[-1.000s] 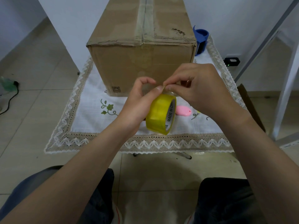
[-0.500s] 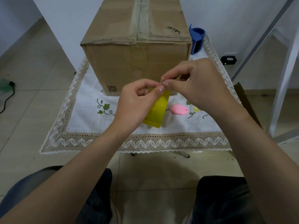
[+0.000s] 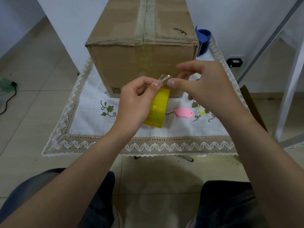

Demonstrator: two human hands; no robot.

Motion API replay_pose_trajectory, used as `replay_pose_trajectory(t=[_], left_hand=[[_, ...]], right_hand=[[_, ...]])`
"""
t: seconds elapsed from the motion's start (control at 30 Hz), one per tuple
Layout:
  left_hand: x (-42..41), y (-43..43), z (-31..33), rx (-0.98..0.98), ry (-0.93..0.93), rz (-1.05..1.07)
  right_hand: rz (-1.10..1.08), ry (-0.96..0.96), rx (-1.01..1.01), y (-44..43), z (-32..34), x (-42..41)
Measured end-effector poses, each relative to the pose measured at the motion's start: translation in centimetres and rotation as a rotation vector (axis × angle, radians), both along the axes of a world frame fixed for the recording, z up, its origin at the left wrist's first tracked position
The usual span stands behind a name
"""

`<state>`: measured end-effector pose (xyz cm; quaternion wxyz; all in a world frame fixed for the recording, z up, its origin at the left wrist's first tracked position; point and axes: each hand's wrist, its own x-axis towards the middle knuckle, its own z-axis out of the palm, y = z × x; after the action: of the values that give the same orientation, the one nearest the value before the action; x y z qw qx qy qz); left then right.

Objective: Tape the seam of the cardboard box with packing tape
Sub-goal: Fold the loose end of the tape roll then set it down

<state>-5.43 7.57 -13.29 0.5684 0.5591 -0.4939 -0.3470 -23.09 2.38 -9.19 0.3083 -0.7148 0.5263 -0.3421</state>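
Tape roll (image 3: pixel 157 111) stands edge-on in left hand (image 3: pixel 134 102), loose end up.

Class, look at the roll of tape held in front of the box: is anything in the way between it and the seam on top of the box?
Nothing visible. The tape roll is held by the left hand, its free end pinched by the right hand, just before the cardboard box. The seam on top lies bare of objects.

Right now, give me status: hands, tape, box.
Left hand grips tape roll; right hand pinches the peeled tape end. Box untouched by either. Nothing in the way.
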Motion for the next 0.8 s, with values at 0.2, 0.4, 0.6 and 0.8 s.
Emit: replay_pose_trajectory(t=[0.2,0.4,0.6,0.8], left_hand=[[-0.2,0.2,0.0,0.003,0.023,-0.008],[-0.2,0.1,0.1,0.016,0.061,-0.026],[-0.2,0.2,0.1,0.023,0.018,-0.039],[-0.3,0.3,0.1,0.013,0.003,-0.057]], right_hand=[[0.036,-0.216,0.219,-0.1,-1.1,0.4],[0.100,-0.348,0.301,-0.2,-1.5,1.0],[0.079,-0.268,0.256,0.2,-1.7,1.4],[0.002,-0.254,0.167,0.2,-1.5,1.3]])
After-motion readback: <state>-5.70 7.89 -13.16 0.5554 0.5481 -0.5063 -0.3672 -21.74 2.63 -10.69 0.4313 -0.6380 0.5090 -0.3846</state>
